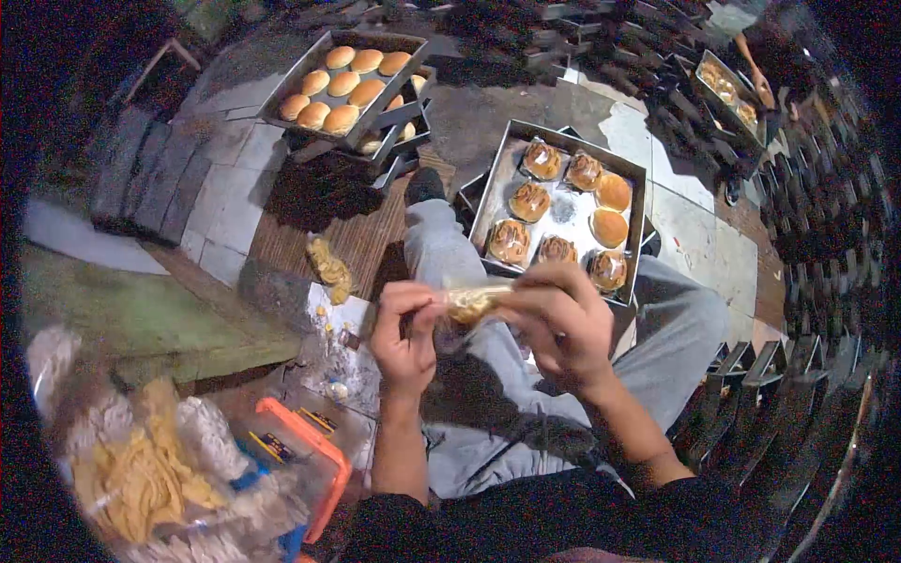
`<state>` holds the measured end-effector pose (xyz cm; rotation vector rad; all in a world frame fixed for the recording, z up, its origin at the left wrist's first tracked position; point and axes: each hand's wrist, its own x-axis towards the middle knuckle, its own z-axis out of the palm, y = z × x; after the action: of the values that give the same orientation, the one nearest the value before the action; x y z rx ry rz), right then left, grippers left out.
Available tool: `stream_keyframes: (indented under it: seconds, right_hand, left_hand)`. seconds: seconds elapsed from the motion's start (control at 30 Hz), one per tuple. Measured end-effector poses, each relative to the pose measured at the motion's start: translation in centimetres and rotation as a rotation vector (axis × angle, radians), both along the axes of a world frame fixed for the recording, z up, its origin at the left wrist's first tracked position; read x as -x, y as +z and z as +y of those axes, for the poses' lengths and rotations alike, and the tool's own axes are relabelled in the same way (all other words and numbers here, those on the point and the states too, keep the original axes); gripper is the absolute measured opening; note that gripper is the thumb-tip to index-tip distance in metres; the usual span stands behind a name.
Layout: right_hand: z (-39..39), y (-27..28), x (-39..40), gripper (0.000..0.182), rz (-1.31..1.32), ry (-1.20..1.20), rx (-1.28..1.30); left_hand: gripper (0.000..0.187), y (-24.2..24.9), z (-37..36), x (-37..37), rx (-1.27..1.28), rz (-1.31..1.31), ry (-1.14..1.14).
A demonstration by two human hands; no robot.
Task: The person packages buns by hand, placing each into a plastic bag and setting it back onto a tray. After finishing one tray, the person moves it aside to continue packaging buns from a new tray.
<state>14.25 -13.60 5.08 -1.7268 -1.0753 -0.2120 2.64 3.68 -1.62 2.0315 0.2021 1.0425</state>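
Between my two hands, above my lap, is a small clear plastic packet [472, 305] with something golden-brown in it, blurred by motion. My left hand [407, 333] pinches its left end between thumb and fingers. The fingers of my right hand [561, 324] close on its right end. Just beyond my hands sits a metal tray [501, 178] with several buns; most are in clear wrap with dark streaks on top, while two plain buns [612, 208] at its right side show no streaks.
Stacked trays of plain buns [344, 84] stand at the upper left. At the upper right, another person's arm [756, 80] reaches over a tray [727, 89]. A bag of yellow-brown filling [145, 474] lies lower left, beside an orange handle [319, 460]. Crumpled yellowish plastic [328, 269] lies on the floor.
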Motion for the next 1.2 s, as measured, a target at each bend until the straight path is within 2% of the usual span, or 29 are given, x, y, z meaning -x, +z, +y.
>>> stream_keyframes:
  seconds: [0.03, 0.07, 0.13, 0.17, 0.2, 0.27, 0.33, 0.37, 0.4, 0.47, 0.53, 0.6, 0.63, 0.67, 0.73, 0.8, 0.87, 0.9, 0.93, 1.0, 1.03, 1.1, 1.13, 1.17, 1.2]
  right_hand:
    - [-0.5, -2.0, -0.2, 0.014, -0.093, -0.044, -0.109]
    - [-1.0, -4.0, -1.3, 0.010, -0.040, -0.112, -0.011]
    - [-2.2, -8.3, -3.3, 0.008, 0.850, 0.044, -0.111]
    - [-2.6, -7.6, -3.1, 0.012, 0.736, 0.085, -0.087]
    - [-3.3, -6.7, -2.6, 0.015, 0.858, 0.062, 0.011]
    - [-3.4, -4.3, -2.7, 0.017, 0.860, 0.027, -0.033]
    - [-2.8, -3.8, -4.3, 0.018, 0.904, -0.029, -0.087]
    - [-1.9, -3.9, -5.3, 0.018, 0.890, -0.052, -0.019]
    - [-0.5, -3.9, -5.9, 0.019, 0.878, -0.010, 0.016]
    - [1.1, -8.2, -7.7, 0.020, 1.114, 0.035, 0.006]
    - [0.4, -10.0, -6.9, 0.018, 1.222, 0.096, -0.022]
    - [0.0, -13.3, -3.8, 0.021, 1.419, 0.181, -0.115]
    - [-0.1, -16.0, -2.4, 0.025, 1.517, 0.209, -0.093]
    - [-0.2, -18.0, -1.2, 0.029, 1.610, 0.232, -0.081]
    - [0.3, -18.9, 1.3, 0.032, 1.787, 0.185, -0.226]
    - [-0.3, -19.5, 1.6, 0.030, 1.777, 0.249, -0.234]
    - [-0.4, -19.3, 0.2, 0.035, 1.456, -0.055, 0.005]
    - [-1.6, -16.7, -1.0, 0.046, 1.733, -0.031, -0.190]
    - [-3.2, -14.9, -2.2, 0.051, 1.926, 0.144, -0.353]
    - [-4.4, -16.9, -3.3, 0.057, 1.708, 0.050, -0.165]
    - [-5.1, -17.9, -4.2, 0.058, 1.595, 0.029, -0.074]
    - [-5.5, -20.5, -8.4, 0.059, 1.341, -0.039, 0.038]
    - [-6.1, -21.6, -11.3, 0.061, 1.406, -0.052, -0.033]
    - [-6.6, -15.0, -12.2, 0.068, 1.387, -0.118, 0.030]
    - [-7.4, -18.6, -15.4, 0.070, 1.238, -0.292, 0.231]
  left_hand:
    - [0.010, 0.2, -0.8, 0.8, 0.308, 0.066, 0.003]
    - [0.011, 0.4, -1.3, 0.9, 0.610, 0.131, 0.009]
    - [0.014, 0.0, -1.9, -0.1, 0.644, 0.061, 0.005]
    - [0.013, -0.6, -1.8, 0.0, 0.540, 0.027, -0.015]
    - [0.013, -1.2, -1.6, -0.1, 0.435, -0.016, -0.032]
    - [0.018, -1.5, -1.3, -0.4, 0.492, -0.011, -0.037]
    - [0.022, 0.8, -1.5, -2.6, 0.270, -0.016, 0.034]
    - [0.021, 2.0, -1.4, -3.5, 0.183, 0.152, 0.051]
    - [0.021, 1.8, -1.3, -4.4, 0.179, 0.160, 0.058]
    - [0.021, 0.9, -0.8, -5.0, 0.025, 0.239, 0.174]
    - [0.021, 1.1, -0.3, -3.1, -0.080, 0.226, 0.223]
    - [0.023, -0.4, -1.3, 0.1, 0.360, 0.402, 0.213]
    - [0.021, 0.6, -2.0, 1.1, 0.669, 0.528, 0.203]
    - [0.021, -0.6, -2.7, 2.2, 0.661, 0.534, 0.217]
    - [0.023, -4.0, -4.0, 3.7, 0.880, 0.517, 0.302]
    - [0.027, -2.6, -6.7, 3.0, 0.889, 0.534, 0.285]
    - [0.033, -3.2, -8.2, 1.4, 0.907, 0.424, 0.123]
    - [0.045, -3.8, -8.7, 0.6, 0.612, 0.543, 0.123]
    - [0.045, -4.2, -8.9, -0.1, 0.604, 0.538, 0.101]
    - [0.054, -4.5, -9.8, -1.7, -0.257, 0.602, -0.134]
    - [0.057, -4.5, -10.6, -2.5, -0.006, 0.637, -0.186]
    - [0.055, -3.9, -10.7, -4.7, -0.044, 0.541, -0.178]
    - [0.054, -3.6, -10.5, -5.7, -0.076, 0.457, -0.136]
    - [0.050, -3.3, -10.0, -6.7, -0.033, 0.438, -0.145]
    - [0.046, -2.7, -9.8, -7.2, -0.049, 0.487, -0.121]
